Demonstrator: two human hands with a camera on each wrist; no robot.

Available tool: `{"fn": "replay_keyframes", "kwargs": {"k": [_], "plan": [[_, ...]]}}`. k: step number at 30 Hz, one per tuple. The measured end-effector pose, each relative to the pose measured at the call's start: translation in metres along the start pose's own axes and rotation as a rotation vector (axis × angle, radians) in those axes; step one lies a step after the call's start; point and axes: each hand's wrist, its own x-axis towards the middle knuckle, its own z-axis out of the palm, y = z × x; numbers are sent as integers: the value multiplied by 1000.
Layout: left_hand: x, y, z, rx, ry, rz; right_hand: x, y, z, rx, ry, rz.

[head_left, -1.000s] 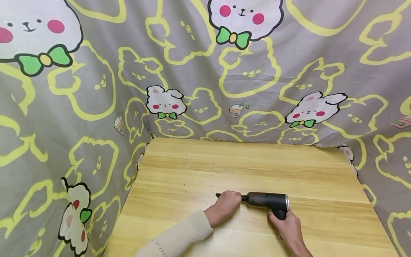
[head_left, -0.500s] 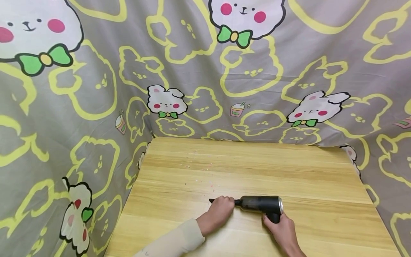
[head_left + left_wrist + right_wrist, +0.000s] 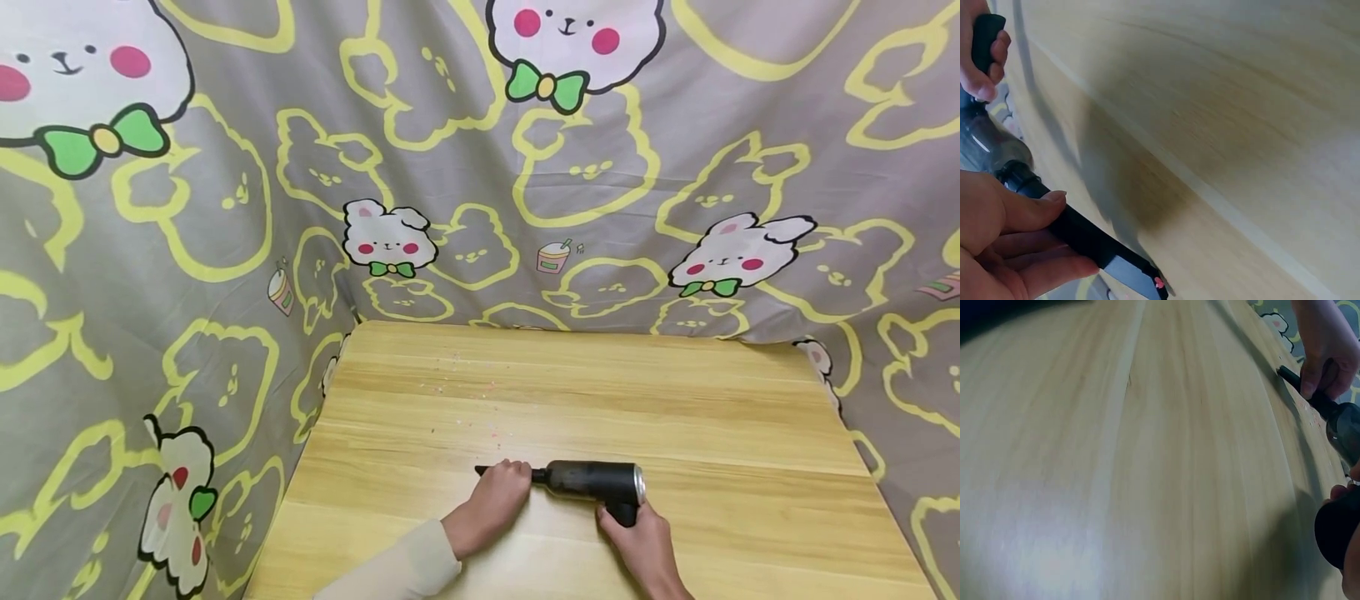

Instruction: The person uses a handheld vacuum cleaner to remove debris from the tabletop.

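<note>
A black handheld vacuum cleaner [image 3: 597,481] with a smoky see-through dust cup lies sideways in both hands, its narrow nozzle [image 3: 1088,234] aimed left. My left hand [image 3: 495,502] pinches that nozzle between thumb and fingers. My right hand [image 3: 641,540] grips the handle [image 3: 1337,532], with the silver-rimmed rear end just above it. In the left wrist view a pink bit [image 3: 1159,282] shows at the nozzle's slanted tip. Small pink and pale scraps [image 3: 492,434] are scattered on the wooden table beyond the nozzle.
The wooden table [image 3: 720,417] extends around the hands. Grey fabric [image 3: 450,167] printed with white and yellow cartoon animals hangs along its back and sides. More tiny scraps [image 3: 440,389] lie toward the table's back left.
Both hands have carried the vacuum cleaner left and slightly toward me, with the grips unchanged. The scattered scraps look much the same.
</note>
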Motion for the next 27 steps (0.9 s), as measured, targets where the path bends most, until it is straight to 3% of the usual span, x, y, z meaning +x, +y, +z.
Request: {"fn": "replay_keyframes", "kwargs": {"k": [4,10,15,27], "plan": [[2,-7,2,26,12,-11,1,-4,8,24,28,-17],[11,-12,2,22,-20,0,1,-4,10,23,68,-32],[19,-8,3,-13,-27,28,-2,1,6,15,105,-15],[43,6,7,20,-25,121,-1,13,-15,-29,131,64]]}}
